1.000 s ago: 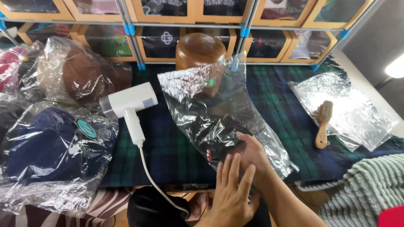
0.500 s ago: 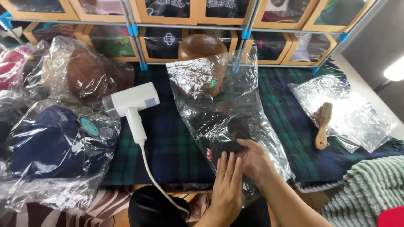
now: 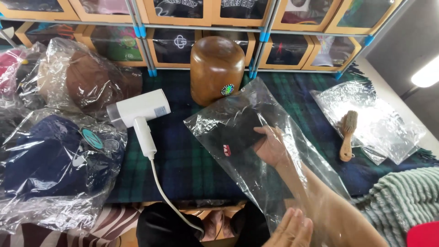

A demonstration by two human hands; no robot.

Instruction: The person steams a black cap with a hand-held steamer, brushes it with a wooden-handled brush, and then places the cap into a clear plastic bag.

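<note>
My right hand [image 3: 270, 147] is inside a clear plastic bag [image 3: 256, 114] that lies slanted over the plaid blanket. Its fingers curl on a black fabric item [image 3: 233, 132] with a small red and white mark, deep in the bag. The forearm runs through the bag's open end at the lower right. My left hand [image 3: 289, 230] shows at the bottom edge with fingers straight and together, lying against the bag near its mouth. A rounded wooden block [image 3: 216, 68] stands just beyond the bag's far end.
A white handheld steamer [image 3: 139, 112] with a cord lies left of the bag. Bagged caps [image 3: 55, 155] pile up at the left. A wooden brush [image 3: 347, 135] rests on crumpled plastic [image 3: 384, 123] at the right. Shelves of boxes [image 3: 183, 41] line the back.
My right hand has pushed further into the bag with the black item. The bag has dropped from in front of the wooden block to lie lower. My left hand slid back toward me.
</note>
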